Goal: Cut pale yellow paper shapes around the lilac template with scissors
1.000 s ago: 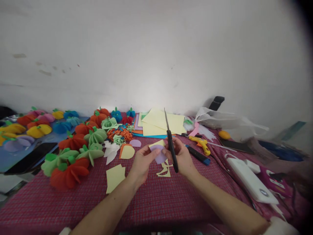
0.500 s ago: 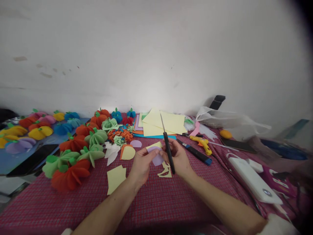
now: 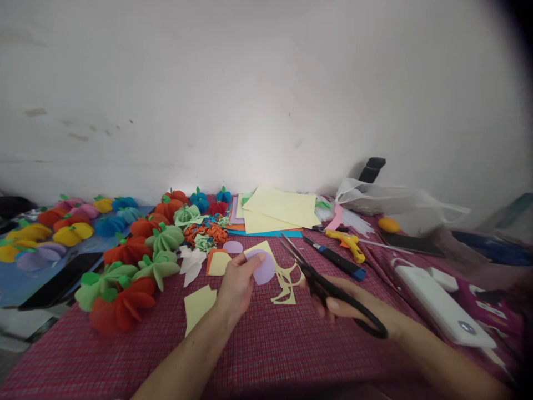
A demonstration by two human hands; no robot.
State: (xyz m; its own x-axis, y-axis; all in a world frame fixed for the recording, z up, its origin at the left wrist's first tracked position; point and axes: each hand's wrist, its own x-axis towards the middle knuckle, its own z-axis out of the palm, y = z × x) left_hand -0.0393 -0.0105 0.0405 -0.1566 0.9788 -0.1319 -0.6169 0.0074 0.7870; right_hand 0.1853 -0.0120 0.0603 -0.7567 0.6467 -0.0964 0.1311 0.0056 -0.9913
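Between thumb and fingers, my left hand (image 3: 238,286) pinches a purple felt piece (image 3: 264,268) with a rounded edge, laid over a pale yellow sheet (image 3: 263,247). My right hand (image 3: 345,303) grips black-handled scissors (image 3: 352,305), their blades parted and pointing up and left, apart from the purple piece. Pale yellow offcuts (image 3: 285,289) lie between my two hands. Left of my left hand are a small stack of yellow and orange rounded pieces (image 3: 219,263), a purple rounded piece (image 3: 233,247) and yellow squares (image 3: 200,304).
Several felt pumpkins (image 3: 129,303) crowd the left side, beside a dark phone (image 3: 60,280). Felt sheets (image 3: 287,208) lie at the back against the wall. To the right are a blue-black cutter (image 3: 339,261), a yellow glue gun (image 3: 347,243) and a white power bank (image 3: 445,305).
My right hand has moved right and down, away from my left hand. The scissors, upright before, now slant with their blades apart. My left hand still holds the purple piece.
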